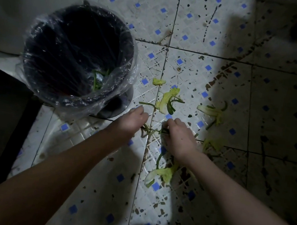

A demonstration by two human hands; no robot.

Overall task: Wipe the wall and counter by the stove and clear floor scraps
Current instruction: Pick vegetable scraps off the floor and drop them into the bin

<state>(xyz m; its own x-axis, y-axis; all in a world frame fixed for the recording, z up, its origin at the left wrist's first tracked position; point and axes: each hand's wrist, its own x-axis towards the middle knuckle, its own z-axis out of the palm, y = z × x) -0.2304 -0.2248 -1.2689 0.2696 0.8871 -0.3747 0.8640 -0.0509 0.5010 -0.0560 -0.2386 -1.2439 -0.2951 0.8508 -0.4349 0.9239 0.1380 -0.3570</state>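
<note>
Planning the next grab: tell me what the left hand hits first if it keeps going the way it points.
Probably the thin green stem just past the left hand; the pale leaf lies beyond. The single view leaves depth uncertain.

Two bare forearms, sleeveless (nothing worn at wrists), hands (134, 118) ungloved, ringless

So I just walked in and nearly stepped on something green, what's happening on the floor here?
A person is crouched over the tiled floor, picking up vegetable scraps by hand. The left hand and right hand are both down at a cluster of green stems on the tiles; whether either grip has closed on them is unclear. Pale leaf pieces lie beyond the hands. A bag-lined bin stands to the left with a few green scraps inside.
</note>
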